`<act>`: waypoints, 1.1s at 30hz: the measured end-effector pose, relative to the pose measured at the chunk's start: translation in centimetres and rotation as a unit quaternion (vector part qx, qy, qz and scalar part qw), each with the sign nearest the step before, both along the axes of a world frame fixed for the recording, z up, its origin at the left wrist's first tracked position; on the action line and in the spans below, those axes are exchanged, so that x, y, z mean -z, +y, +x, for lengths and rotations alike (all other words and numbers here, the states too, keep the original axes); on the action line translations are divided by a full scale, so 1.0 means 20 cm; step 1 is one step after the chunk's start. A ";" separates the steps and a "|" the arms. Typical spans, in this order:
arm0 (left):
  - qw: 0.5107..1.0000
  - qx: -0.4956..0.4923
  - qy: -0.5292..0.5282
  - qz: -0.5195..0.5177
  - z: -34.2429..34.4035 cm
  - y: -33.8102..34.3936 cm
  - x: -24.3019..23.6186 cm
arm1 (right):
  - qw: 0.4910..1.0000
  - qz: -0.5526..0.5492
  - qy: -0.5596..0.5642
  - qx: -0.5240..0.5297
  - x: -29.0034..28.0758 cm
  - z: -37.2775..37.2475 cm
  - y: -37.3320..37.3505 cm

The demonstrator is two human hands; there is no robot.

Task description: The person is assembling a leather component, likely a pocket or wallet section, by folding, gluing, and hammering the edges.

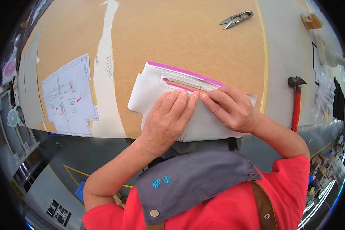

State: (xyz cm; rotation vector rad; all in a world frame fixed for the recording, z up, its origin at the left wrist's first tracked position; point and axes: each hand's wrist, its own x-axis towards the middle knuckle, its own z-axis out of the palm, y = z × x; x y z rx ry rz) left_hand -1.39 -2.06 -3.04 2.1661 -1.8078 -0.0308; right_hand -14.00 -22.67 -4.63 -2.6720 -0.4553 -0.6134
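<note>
A white sheet-like panel (145, 86) with a long narrow slot (180, 85) lies at the table's near edge. Magenta strips run along its far edge and along the near lip of the slot. My left hand (165, 117) rests on the panel, fingers stretched out side by side, tips on the slot's near lip; its thumb is hidden. Close beside it, my right hand (234, 109) is closed, thumb and fingers pinching at the right end of the same lip. Part of the panel's right side is covered by this hand.
Thread snips (237, 20) lie at the far right of the brown board (180, 34). A hammer (296, 103) with a red handle rests farther right on the grey surface. To the left is a printed paper pattern (71, 99). Clear plastic (322, 99) lies at the right edge.
</note>
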 end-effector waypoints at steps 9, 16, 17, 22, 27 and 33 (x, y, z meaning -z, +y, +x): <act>0.999 0.014 -0.045 0.027 -0.01 0.01 0.01 | 1.000 -0.013 0.003 -0.009 -0.01 0.00 0.00; 0.998 0.010 -0.056 0.027 -0.02 0.00 0.01 | 1.000 0.003 0.010 0.004 0.01 -0.02 -0.01; 0.998 0.009 -0.052 0.023 -0.02 0.00 0.01 | 1.000 0.004 0.010 0.004 0.01 -0.02 -0.01; 1.000 0.005 -0.015 0.012 -0.01 0.01 0.01 | 1.000 -0.013 -0.001 0.005 0.01 -0.01 0.00; 1.000 0.000 0.006 0.014 -0.01 0.01 0.00 | 1.000 -0.007 -0.005 0.009 0.02 -0.02 0.01; 1.000 0.007 0.005 0.027 -0.01 0.01 -0.01 | 0.998 0.033 0.034 0.027 0.00 -0.03 -0.01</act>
